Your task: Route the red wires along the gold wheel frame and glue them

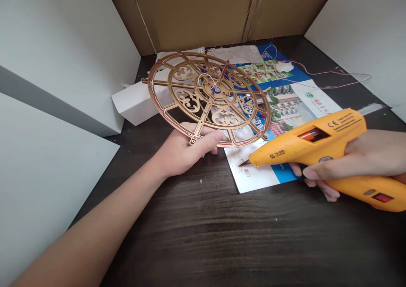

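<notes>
My left hand (187, 149) grips the near rim of a round gold openwork frame (203, 117), thumb on top and fingers underneath. The frame is tilted, its far side higher, and has scroll-patterned cutouts. Red and white wires (165, 115) run along its outer ring and through the centre. In my right hand (358, 155) is a yellow hot glue gun (330, 130), its nozzle pointing left, apart from the frame's near right edge. A red switch (382, 197) shows on the handle. The trigger is mostly hidden by my fingers.
A printed blue and white brochure (263, 179) lies under the frame on the dark wooden table (203, 227). Loose thin wires (330, 73) trail to the right at the back. A white box (136, 103) stands behind left. White panels flank the table, with brown cardboard (203, 16) behind.
</notes>
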A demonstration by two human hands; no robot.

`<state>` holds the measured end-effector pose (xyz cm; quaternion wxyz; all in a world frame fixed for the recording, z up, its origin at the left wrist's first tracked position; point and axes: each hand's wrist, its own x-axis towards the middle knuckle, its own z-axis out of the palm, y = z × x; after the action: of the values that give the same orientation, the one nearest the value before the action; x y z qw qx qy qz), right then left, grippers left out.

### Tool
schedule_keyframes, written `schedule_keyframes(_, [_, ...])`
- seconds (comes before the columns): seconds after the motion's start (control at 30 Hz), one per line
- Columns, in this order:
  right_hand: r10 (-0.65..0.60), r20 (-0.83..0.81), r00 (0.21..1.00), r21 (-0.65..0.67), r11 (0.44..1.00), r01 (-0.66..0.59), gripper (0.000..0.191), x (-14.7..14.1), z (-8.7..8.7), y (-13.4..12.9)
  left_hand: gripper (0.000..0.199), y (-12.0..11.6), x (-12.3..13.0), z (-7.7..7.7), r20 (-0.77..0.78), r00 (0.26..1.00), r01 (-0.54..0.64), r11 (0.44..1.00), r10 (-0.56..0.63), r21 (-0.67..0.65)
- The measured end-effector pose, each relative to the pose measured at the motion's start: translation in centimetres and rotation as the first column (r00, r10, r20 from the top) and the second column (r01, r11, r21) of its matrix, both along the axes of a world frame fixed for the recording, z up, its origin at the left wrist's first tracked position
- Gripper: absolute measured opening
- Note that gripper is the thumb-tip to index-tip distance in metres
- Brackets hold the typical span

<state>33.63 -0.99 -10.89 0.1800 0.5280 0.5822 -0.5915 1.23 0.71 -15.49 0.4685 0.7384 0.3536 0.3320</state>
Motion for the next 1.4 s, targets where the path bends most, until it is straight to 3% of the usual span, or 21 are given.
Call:
schedule_keyframes(0.27, [-0.02,-0.021,1.0,0.019,1.0,0.02,0.05,-0.1,-0.3,-0.1,0.041,-0.1,0.2,0.3,0.01,1.0,-0.01,1.0,0.01,-0.002])
schedule_keyframes(0.47, [0.042,0.119,0.992,0.045,0.998,-0.048,0.044,-0.4,0.2,-0.4,0.045,-0.1,0.1,0.1,0.012,1.0,-0.006,1.0,0.006,-0.007])
schedule_keyframes(0.6, [0.121,0.288,0.95,0.093,0.984,-0.153,0.058,-0.3,0.6,-0.7,0.042,0.0,0.0,0.1,0.034,0.999,-0.004,1.0,0.005,-0.028])
schedule_keyframes(0.7, [0.132,0.325,0.936,0.099,0.98,-0.173,0.061,-0.4,0.7,-0.6,0.041,0.0,0.0,0.1,0.041,0.999,-0.004,0.999,0.005,-0.037])
schedule_keyframes(0.97, [0.05,0.201,0.978,0.091,0.993,-0.07,0.06,-0.4,0.4,-0.5,0.044,0.0,0.1,-0.2,0.03,0.999,-0.011,0.999,0.013,-0.048])
schedule_keyframes(1.1, [-0.017,0.208,0.978,0.032,0.999,0.011,0.057,-0.2,0.4,-0.6,0.044,0.1,0.1,-0.2,0.023,1.0,-0.01,0.998,0.011,-0.055])
schedule_keyframes(1.4, [-0.041,0.254,0.966,0.012,0.999,0.039,0.059,-0.1,0.6,-0.8,0.045,-0.1,0.1,-0.2,0.032,0.999,-0.012,0.999,0.014,-0.051])
